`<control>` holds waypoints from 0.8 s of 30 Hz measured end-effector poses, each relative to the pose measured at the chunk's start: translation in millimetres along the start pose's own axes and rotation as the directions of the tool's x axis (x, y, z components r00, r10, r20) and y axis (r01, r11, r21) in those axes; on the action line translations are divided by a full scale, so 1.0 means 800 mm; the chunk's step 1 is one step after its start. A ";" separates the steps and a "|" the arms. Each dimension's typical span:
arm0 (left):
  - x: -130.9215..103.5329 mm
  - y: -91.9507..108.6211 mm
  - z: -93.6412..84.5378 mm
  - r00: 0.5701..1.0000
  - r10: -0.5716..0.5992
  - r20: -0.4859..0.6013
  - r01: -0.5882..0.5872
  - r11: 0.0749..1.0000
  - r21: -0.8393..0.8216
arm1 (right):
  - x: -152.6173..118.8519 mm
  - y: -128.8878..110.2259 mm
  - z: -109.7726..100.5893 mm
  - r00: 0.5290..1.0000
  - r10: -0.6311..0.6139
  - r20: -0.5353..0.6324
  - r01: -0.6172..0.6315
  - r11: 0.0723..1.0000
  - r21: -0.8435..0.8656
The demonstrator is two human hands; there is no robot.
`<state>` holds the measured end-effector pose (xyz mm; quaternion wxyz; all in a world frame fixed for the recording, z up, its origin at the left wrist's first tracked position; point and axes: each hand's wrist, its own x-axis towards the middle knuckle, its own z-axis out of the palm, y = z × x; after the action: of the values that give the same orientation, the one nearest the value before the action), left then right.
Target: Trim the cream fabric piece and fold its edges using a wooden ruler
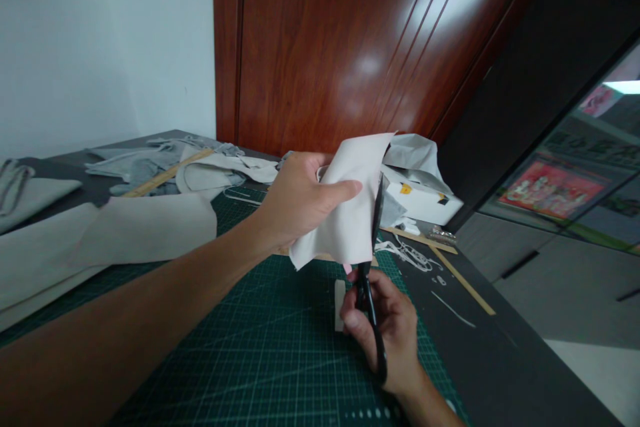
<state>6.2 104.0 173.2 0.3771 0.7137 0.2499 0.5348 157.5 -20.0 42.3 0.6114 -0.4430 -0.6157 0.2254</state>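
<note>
My left hand (305,197) grips a pale piece of fabric or thin leather (353,213), thumb on the near face and fingers hidden behind it. The piece is held up above the green cutting mat (240,340) and curves slightly. My right hand (387,330) is closed around the handles of black scissors (370,303). Their blades point upward along the right edge of the pale piece; whether they are parted there I cannot tell. A small pink bit (347,269) shows just below the piece. Behind the right fingers, a short pale block (339,303) lies on the mat.
Large pale sheets (150,230) lie at the left, with grey scraps (145,170) and a wooden ruler (170,173) behind. A white box (425,200) stands at the back right. Nearby are white cord (410,255) and wooden strips (465,280). A brown door (320,47) rises behind.
</note>
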 end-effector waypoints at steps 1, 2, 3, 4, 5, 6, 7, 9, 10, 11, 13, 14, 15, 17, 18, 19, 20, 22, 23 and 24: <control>0.000 0.000 0.000 1.000 0.015 0.000 -0.015 1.000 0.005 | 0.000 0.000 0.000 1.000 -0.002 0.000 0.002 1.000 0.004; 0.000 0.001 -0.001 1.000 0.029 0.002 -0.029 1.000 0.007 | 0.000 -0.001 0.000 1.000 -0.006 -0.001 0.006 1.000 0.009; 0.000 0.001 -0.001 0.999 0.040 0.005 -0.040 0.999 0.007 | -0.001 -0.001 0.000 1.000 -0.012 -0.003 0.012 1.000 0.015; 0.000 0.002 -0.001 0.999 0.050 0.007 -0.050 0.999 0.007 | -0.001 -0.001 0.000 1.000 -0.018 -0.005 0.018 1.000 0.021; -0.001 0.002 -0.002 0.998 0.056 0.009 -0.056 0.998 0.008 | -0.001 -0.001 -0.001 1.000 -0.024 -0.006 0.024 0.999 0.026; -0.001 0.003 -0.002 0.998 0.060 0.009 -0.060 0.998 0.010 | 0.000 -0.001 -0.001 1.000 -0.028 -0.007 0.028 0.999 0.030; -0.001 0.003 -0.001 0.998 0.062 0.007 -0.062 0.998 0.011 | 0.000 -0.001 -0.001 1.000 -0.028 -0.008 0.028 0.999 0.032; -0.002 0.004 -0.001 0.998 0.067 0.006 -0.067 0.998 0.011 | 0.000 -0.001 -0.001 1.000 -0.025 -0.012 0.026 0.999 0.033; -0.002 0.004 -0.001 0.998 0.070 0.006 -0.070 0.997 0.010 | 0.000 -0.001 -0.001 1.000 -0.026 -0.014 0.026 0.999 0.033; -0.002 0.004 -0.001 0.997 0.075 0.007 -0.075 0.997 0.010 | 0.000 0.000 -0.001 1.000 -0.027 -0.014 0.027 0.999 0.032; -0.002 0.004 -0.001 0.996 0.084 0.009 -0.084 0.996 0.015 | 0.000 0.000 -0.001 0.999 -0.033 -0.014 0.033 0.999 0.024; -0.002 0.004 -0.001 0.996 0.089 0.007 -0.089 0.996 0.017 | 0.000 0.000 -0.001 0.999 -0.035 -0.012 0.035 0.999 0.019; -0.002 0.004 -0.001 0.996 0.092 0.005 -0.092 0.996 0.015 | 0.000 0.000 -0.001 0.999 -0.035 -0.011 0.035 0.999 0.014; -0.003 0.004 -0.001 0.996 0.093 0.001 -0.093 0.996 0.012 | 0.000 0.000 -0.001 0.999 -0.031 -0.011 0.031 1.000 0.004; -0.003 0.005 -0.001 0.996 0.094 0.000 -0.094 0.996 0.014 | 0.000 0.000 -0.001 1.000 -0.029 -0.011 0.029 1.000 0.000; -0.003 0.005 -0.001 0.995 0.095 0.000 -0.095 0.995 0.020 | 0.000 0.000 -0.001 1.000 -0.027 -0.010 0.027 1.000 -0.002; -0.004 0.006 -0.001 0.995 0.099 0.001 -0.099 0.995 0.030 | 0.000 0.000 -0.001 1.000 -0.026 -0.010 0.026 1.000 -0.003; -0.005 0.008 -0.001 0.994 0.108 0.003 -0.108 0.993 0.054 | 0.000 0.000 0.000 1.000 -0.028 -0.012 0.028 1.000 0.000; -0.005 0.009 -0.001 0.994 0.110 0.003 -0.110 0.992 0.065 | 0.000 0.000 0.000 1.000 -0.027 -0.013 0.027 1.000 0.003; -0.006 0.009 0.000 0.994 0.109 0.002 -0.109 0.991 0.075 | 0.000 0.000 0.000 1.000 -0.026 -0.014 0.026 1.000 0.004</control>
<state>4.1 96.3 176.7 0.3200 0.7394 0.2310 0.5454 157.7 -19.9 42.1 0.6195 -0.4351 -0.6167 0.2158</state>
